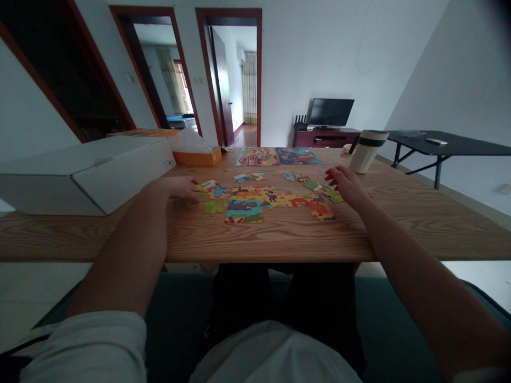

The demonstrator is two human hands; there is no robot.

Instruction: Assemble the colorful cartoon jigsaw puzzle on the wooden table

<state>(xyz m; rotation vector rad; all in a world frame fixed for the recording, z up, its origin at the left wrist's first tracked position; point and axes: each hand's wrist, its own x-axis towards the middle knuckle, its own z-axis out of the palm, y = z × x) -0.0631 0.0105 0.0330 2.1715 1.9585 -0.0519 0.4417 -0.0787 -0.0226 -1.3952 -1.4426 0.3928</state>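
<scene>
A partly joined jigsaw puzzle (275,199) lies on the wooden table in front of me, with a blue-green area at its left and a red-orange figure at its right. My left hand (179,189) rests at the left by several loose puzzle pieces, its fingers apart and reaching over a green piece (194,198). Beside it are a joined green piece group (213,207) and blue pieces (217,190). On the right, my right hand (346,184) is open, fingers loosely bent, just over green pieces (332,193). Nothing shows in its grasp.
Two picture sheets (257,157) (299,156) lie at the far edge. More loose pieces (295,176) lie beyond the puzzle. A white box (123,173) and an orange box (199,157) stand at the left. A cream mug (368,151) stands behind my right hand.
</scene>
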